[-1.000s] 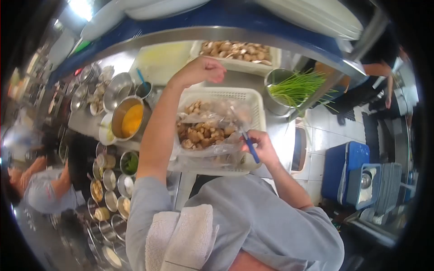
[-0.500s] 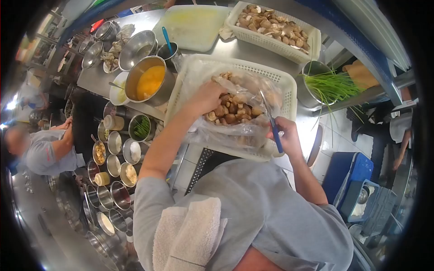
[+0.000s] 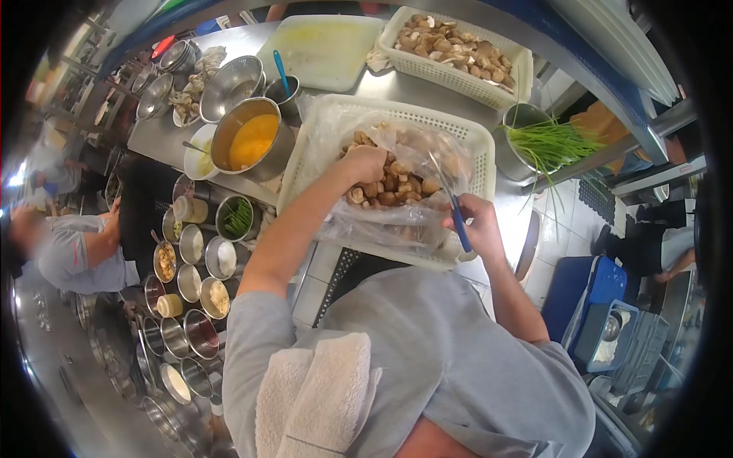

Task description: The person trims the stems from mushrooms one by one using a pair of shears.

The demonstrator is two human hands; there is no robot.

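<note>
A clear plastic bag lies opened in a white perforated basket, with brown mushrooms heaped in it. My left hand is over the left part of the heap, its fingers curled down among the mushrooms. What those fingers hold is hidden. At the basket's right front, my right hand is closed around the blue handle of a knife. The thin blade points up and away from me, over the bag and the mushrooms.
Behind the basket stand a second basket of mushrooms and a white cutting board. To the left are a pot of yellow liquid and several metal containers. A container of green stalks stands at right. A co-worker is at far left.
My left hand has shifted slightly right and toward me over the mushrooms, and its fingers look more curled. The knife in my right hand has moved slightly left.
</note>
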